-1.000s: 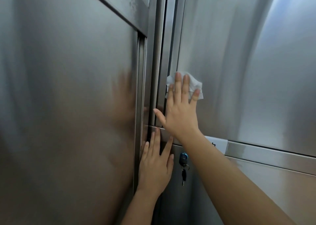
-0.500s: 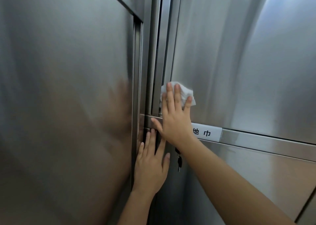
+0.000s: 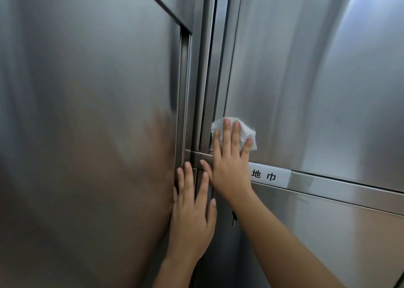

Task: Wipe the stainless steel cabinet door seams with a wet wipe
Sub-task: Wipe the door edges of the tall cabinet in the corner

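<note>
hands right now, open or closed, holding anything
Left hand: open, flat on the vertical seam.
Right hand: open, pressing the wet wipe flat against the right door.

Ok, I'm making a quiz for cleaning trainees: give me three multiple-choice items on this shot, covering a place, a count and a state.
1. Where is the wet wipe?
A. On the floor.
B. Under the right hand on the upper door, beside the seam.
C. In a bin.

2. How many characters does the label show?
A. Two.
B. Four.
C. Six.

3. How is the left hand?
A. Fisted.
B. Flat and open on the steel.
C. Gripping a key.

Answers: 1 B, the hand presses it flat there; 2 A, two black characters show; 3 B, it lies spread on the metal.
</note>
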A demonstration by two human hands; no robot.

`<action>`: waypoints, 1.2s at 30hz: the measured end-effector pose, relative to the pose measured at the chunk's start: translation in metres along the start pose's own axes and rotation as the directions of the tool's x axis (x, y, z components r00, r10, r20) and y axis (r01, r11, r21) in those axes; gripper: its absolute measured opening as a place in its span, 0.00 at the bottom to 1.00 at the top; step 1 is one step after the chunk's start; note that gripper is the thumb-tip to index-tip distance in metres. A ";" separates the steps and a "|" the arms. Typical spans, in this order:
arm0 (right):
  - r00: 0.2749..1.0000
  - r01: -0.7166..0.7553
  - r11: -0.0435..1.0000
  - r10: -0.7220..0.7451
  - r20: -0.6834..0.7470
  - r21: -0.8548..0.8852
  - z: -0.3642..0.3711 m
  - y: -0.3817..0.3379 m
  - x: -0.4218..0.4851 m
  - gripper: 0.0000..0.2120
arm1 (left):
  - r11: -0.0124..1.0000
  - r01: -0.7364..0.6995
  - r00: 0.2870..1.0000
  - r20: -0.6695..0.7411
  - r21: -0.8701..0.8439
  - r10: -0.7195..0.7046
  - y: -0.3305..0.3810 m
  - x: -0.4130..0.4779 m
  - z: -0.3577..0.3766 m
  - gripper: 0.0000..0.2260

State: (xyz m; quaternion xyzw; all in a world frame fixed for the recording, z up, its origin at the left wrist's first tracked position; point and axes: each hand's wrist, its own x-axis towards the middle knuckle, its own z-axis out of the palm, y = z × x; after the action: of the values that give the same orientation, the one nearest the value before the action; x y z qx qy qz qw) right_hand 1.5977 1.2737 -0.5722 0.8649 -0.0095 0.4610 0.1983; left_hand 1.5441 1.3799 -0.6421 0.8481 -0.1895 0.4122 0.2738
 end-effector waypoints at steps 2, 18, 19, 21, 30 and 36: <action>1.000 0.005 1.000 -0.005 0.014 -0.026 0.000 -0.001 -0.002 0.35 | 1.000 0.018 1.000 -0.012 -0.024 -0.018 0.002 0.003 -0.002 0.25; 0.998 0.047 0.998 -0.049 -0.041 -0.029 0.007 0.001 -0.011 0.36 | 0.994 0.038 0.999 -0.022 -0.098 -0.040 0.003 0.002 0.001 0.26; 0.997 0.064 0.997 -0.065 -0.035 -0.039 0.007 0.002 -0.014 0.36 | 0.993 0.044 0.999 -0.017 -0.106 -0.046 0.004 0.002 0.001 0.26; 0.994 0.102 0.992 -0.104 -0.030 -0.079 0.004 0.006 -0.009 0.37 | 0.992 0.051 0.999 -0.008 -0.113 -0.052 0.004 0.002 0.001 0.26; 0.999 -0.004 1.000 0.004 -0.046 0.012 -0.011 0.017 0.035 0.37 | 0.997 0.055 0.998 -0.030 -0.050 -0.057 0.003 0.001 0.002 0.27; 0.996 0.088 0.996 -0.088 -0.004 -0.034 0.002 0.005 -0.015 0.37 | 0.999 0.044 0.998 -0.037 0.002 -0.043 0.004 0.001 0.003 0.27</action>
State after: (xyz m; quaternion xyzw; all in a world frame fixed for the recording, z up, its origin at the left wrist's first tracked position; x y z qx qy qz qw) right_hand 1.5900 1.2658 -0.5835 0.8598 0.0213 0.4538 0.2332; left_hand 1.5446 1.3752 -0.6415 0.8445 -0.1653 0.4222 0.2850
